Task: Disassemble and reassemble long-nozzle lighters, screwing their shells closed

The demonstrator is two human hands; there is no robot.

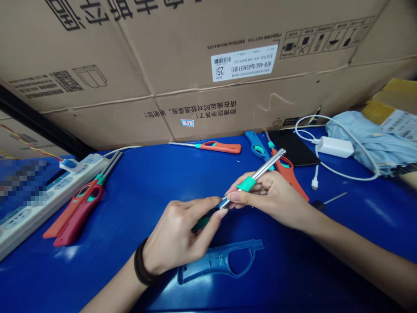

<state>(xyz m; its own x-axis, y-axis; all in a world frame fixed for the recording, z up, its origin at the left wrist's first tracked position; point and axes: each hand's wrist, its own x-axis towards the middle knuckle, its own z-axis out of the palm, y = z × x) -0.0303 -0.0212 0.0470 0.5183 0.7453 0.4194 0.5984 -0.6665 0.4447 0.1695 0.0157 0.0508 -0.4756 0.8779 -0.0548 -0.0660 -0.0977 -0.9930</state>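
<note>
Metal lighter tube [262,168] is grasped at its green collar [246,184] by the right hand [270,198]; the left hand [177,239] pinches a small green part [201,224] at the tube's lower end, above a blue lighter shell [218,261].

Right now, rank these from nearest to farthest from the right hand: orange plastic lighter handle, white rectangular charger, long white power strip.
1. Orange plastic lighter handle, under the right hand.
2. White rectangular charger, back right.
3. Long white power strip, far left.
</note>
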